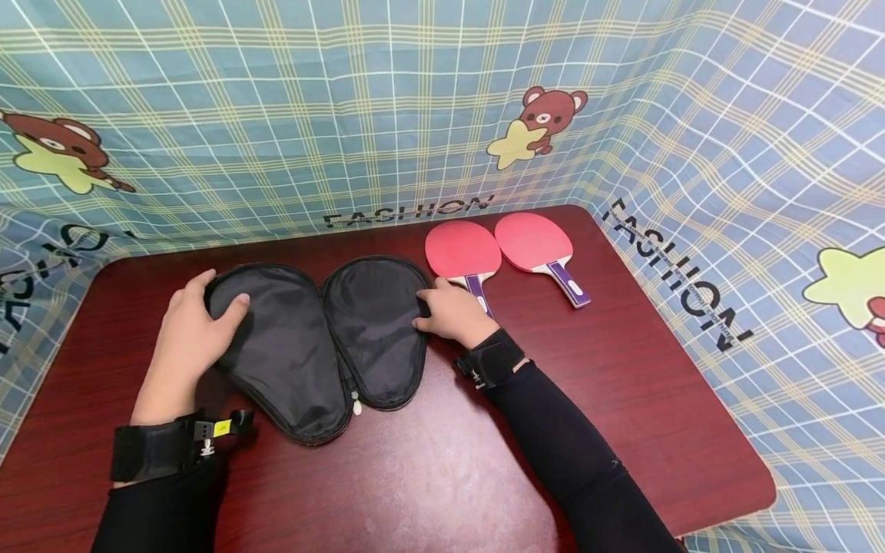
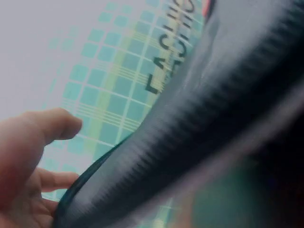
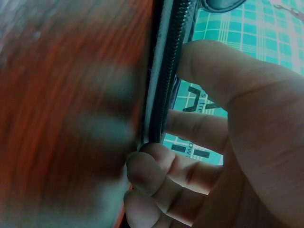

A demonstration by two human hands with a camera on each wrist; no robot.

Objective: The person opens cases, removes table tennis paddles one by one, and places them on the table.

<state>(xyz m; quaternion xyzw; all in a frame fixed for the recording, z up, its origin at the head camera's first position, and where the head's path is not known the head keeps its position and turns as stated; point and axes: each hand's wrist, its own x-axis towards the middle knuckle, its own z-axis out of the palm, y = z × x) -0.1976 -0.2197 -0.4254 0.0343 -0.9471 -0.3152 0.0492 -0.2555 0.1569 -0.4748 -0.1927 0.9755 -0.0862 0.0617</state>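
A black zippered table tennis bat case (image 1: 286, 353) lies unfolded on the table, its two halves side by side. My left hand (image 1: 190, 326) is at the outer edge of the left half; in the left wrist view its thumb (image 2: 59, 124) stands apart from the fabric, while the fingers lie by the rim. At the right half's outer edge, my right hand (image 1: 456, 311) pinches the rim. The right wrist view shows the thumb (image 3: 204, 59) against the zip (image 3: 166, 71), with fingers curled at the other side. A zip pull (image 1: 356, 405) hangs at the lower middle.
Two red table tennis bats with purple-and-white handles, a nearer one (image 1: 462, 250) and a farther one (image 1: 532, 242), lie at the back right. The nearer one's handle runs behind my right hand. Plaid cloth (image 1: 387, 115) surrounds the dark red table (image 1: 622, 407).
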